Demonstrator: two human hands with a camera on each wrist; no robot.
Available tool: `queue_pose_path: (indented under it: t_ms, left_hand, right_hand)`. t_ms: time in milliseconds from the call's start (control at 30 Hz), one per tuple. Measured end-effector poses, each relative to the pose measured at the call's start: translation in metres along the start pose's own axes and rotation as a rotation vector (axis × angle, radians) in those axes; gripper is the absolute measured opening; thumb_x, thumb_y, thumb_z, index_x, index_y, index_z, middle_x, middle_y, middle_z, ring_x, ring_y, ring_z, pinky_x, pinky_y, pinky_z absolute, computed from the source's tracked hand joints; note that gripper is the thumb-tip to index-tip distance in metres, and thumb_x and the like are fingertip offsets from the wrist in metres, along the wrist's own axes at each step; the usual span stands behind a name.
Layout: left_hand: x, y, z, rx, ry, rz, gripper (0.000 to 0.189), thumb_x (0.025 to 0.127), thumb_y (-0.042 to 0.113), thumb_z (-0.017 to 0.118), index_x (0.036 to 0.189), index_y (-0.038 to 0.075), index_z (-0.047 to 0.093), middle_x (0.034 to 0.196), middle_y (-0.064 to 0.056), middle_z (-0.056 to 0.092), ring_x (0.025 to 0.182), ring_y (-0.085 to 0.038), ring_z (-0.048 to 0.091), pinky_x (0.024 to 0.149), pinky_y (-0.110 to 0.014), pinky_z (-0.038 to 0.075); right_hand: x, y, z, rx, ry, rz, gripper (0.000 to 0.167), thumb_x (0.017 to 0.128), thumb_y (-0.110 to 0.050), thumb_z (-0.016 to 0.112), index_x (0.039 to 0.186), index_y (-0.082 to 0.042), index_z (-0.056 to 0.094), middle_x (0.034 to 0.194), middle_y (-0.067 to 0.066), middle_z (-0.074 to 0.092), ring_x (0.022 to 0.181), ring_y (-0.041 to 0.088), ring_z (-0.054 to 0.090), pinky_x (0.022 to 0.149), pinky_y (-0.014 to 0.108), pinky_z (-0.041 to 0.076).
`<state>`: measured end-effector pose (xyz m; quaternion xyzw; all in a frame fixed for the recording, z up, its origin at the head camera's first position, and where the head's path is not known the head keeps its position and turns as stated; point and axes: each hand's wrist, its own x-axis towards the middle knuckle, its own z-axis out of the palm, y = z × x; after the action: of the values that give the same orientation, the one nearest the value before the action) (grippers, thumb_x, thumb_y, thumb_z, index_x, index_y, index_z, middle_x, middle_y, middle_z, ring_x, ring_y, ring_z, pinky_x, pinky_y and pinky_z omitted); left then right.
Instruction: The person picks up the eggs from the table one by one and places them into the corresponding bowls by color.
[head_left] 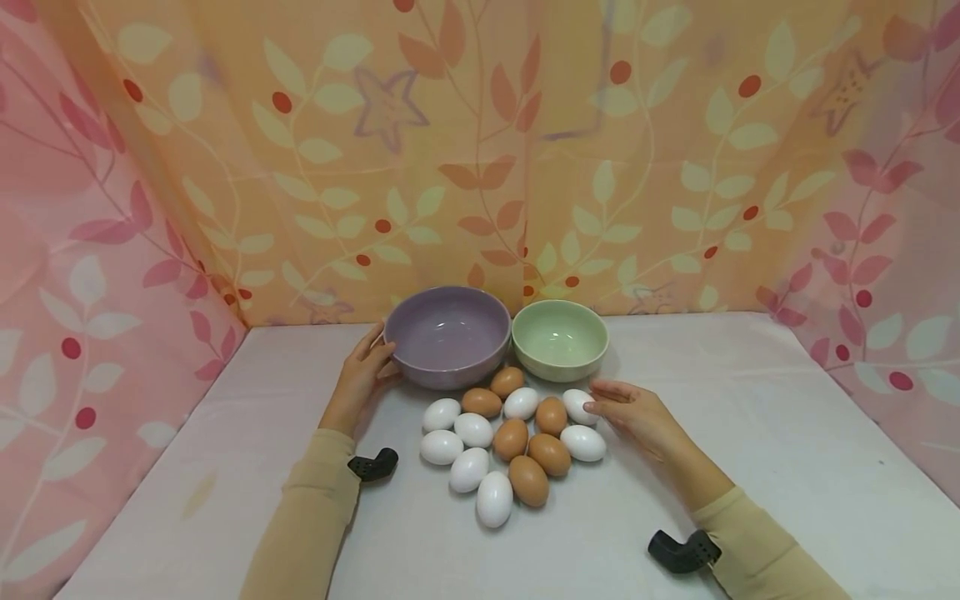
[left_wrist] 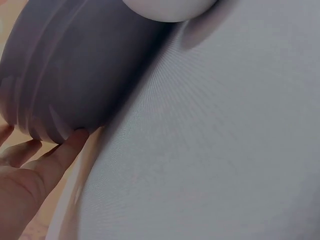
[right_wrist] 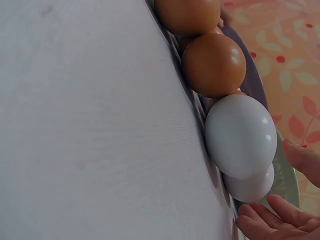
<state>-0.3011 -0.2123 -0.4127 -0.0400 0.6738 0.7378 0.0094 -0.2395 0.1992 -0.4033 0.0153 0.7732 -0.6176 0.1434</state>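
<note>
Clock positions are taken from the middle of the table, twelve being its far side.

An orange cloth backdrop printed with pale leaves and red dots (head_left: 570,150) hangs at twelve, flanked by leaf-patterned pink side cloths (head_left: 67,358) at nine and three. The white table surface (head_left: 795,417) carries the remaining items.

At eleven stands a wide, round, glossy purple bowl (head_left: 447,337), upright. At one, just beside it, stands a smaller, round, pale green bowl (head_left: 560,340), also upright (the two rims appear to meet; firm contact could not be confirmed).

The left hand (head_left: 366,365) is at ten, against the purple bowl's nine o'clock side. Its fingers are extended and only slightly bent, fingertips on the outer wall, without closing round it. The right hand (head_left: 637,415) is between two and three, thumb and fingers parted, holding nothing. Its fingertips are at a white egg; whether they touch it cannot be determined.

A black fitting (head_left: 372,465) sits at the left cuff, and another at the right.

At the centre, below both bowls, fourteen smooth oval eggs lie closely grouped: six brown eggs (head_left: 528,481), mostly through the middle, and eight white eggs (head_left: 495,499), chiefly at the edges. The white egg nearest the right hand (head_left: 576,405) lies at two.
</note>
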Motion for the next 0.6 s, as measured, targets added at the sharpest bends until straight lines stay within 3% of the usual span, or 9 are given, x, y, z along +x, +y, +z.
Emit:
queue_pose_path:
  t_ms: [133, 400, 600]
  left_hand:
    - [-0.0007, 0.0002, 0.0008, -0.010, 0.006, 0.000, 0.062, 0.104, 0.019, 0.051, 0.159, 0.025, 0.024, 0.165, -0.003, 0.026, 0.127, -0.021, 0.053, 0.092, -0.031, 0.055]
    - [-0.0008, 0.0003, 0.0011, -0.017, 0.004, 0.003, 0.062, 0.104, 0.018, 0.051, 0.159, 0.024, 0.023, 0.166, -0.004, 0.025, 0.132, -0.023, 0.050, 0.099, -0.035, 0.052]
    - [-0.0014, 0.0002, 0.0027, -0.040, 0.007, -0.010, 0.062, 0.104, 0.018, 0.051, 0.159, 0.026, 0.025, 0.165, -0.001, 0.027, 0.128, -0.020, 0.052, 0.103, -0.039, 0.049]
  right_hand:
    - [0.0013, 0.0013, 0.0003, -0.015, -0.003, 0.009, 0.069, 0.093, -0.024, 0.070, 0.150, 0.001, 0.040, 0.156, 0.017, 0.041, 0.143, 0.029, 0.040, 0.114, 0.036, 0.039]
    - [0.0049, 0.0049, -0.0003, -0.006, -0.017, -0.002, 0.069, 0.092, -0.022, 0.071, 0.148, 0.005, 0.040, 0.155, 0.020, 0.041, 0.137, 0.023, 0.047, 0.097, 0.016, 0.048]
    - [0.0054, 0.0069, 0.0015, -0.024, 0.007, 0.027, 0.068, 0.089, -0.025, 0.075, 0.146, 0.000, 0.046, 0.151, 0.018, 0.048, 0.132, 0.019, 0.051, 0.113, 0.039, 0.040]
